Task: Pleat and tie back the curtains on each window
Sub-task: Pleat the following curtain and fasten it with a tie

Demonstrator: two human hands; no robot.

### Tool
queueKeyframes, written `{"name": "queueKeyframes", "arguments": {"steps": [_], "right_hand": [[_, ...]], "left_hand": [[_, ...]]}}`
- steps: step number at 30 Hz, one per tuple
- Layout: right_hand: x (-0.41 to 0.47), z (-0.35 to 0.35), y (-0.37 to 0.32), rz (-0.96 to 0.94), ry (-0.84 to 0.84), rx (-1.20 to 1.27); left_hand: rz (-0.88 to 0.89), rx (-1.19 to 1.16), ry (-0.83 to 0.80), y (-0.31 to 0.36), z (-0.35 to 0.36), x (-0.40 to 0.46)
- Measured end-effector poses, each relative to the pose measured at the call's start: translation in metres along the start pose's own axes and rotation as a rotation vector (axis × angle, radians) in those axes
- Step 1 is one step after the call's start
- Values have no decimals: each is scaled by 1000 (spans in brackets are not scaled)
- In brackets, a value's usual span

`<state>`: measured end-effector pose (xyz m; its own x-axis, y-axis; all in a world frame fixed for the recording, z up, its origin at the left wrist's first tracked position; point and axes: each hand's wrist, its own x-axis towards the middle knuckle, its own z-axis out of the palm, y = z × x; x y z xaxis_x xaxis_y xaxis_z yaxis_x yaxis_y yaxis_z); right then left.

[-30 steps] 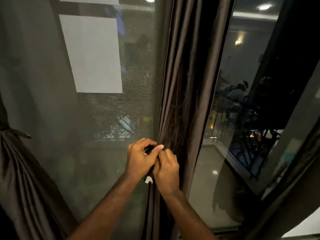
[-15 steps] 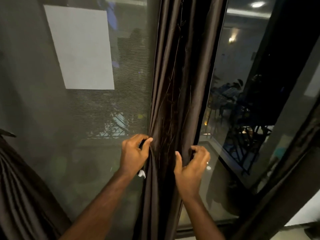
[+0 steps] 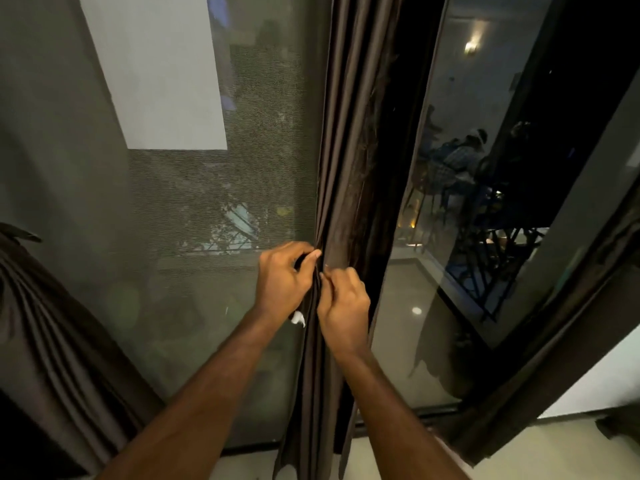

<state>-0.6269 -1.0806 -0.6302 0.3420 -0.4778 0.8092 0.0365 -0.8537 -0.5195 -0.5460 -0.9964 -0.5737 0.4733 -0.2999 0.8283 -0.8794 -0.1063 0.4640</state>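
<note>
Hands meet again at the front edge of the dark brown pleated curtain: half a second ago the right hand was out on the far side of the gathered folds, fingers hooked round them, and now it has come back across to sit just beside the left hand, the two nearly touching, much as they were a second ago.

The left hand is curled, thumb and forefinger pinching the curtain's leading edge at its top knuckle, and it also holds a thin dark strip; a small white tag pokes out below its heel (what the strip is exactly, the view does not show). The right hand is curled too, its fingertips nipping the same folds just below and to the right of the left thumb. Both forearms rise from the bottom of the view and converge on the curtain, which hangs in one narrow bunch straight up and down between them.

Left of the left hand lies the grey mesh window screen. Far to the left hangs a second brown gathered curtain. Right of the right hand is the dark glass pane.
</note>
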Motion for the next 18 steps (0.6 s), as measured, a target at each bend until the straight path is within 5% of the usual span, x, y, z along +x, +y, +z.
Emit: {"name": "queueKeyframes", "arguments": {"steps": [13,18], "right_hand": [[-7,10,-5,39,-90,33],[-3,-16,0,-169,-190,19]], "left_hand": [[-58,-123,5,15,-2,-9],[-24,-53,12,5,-6,1]]}}
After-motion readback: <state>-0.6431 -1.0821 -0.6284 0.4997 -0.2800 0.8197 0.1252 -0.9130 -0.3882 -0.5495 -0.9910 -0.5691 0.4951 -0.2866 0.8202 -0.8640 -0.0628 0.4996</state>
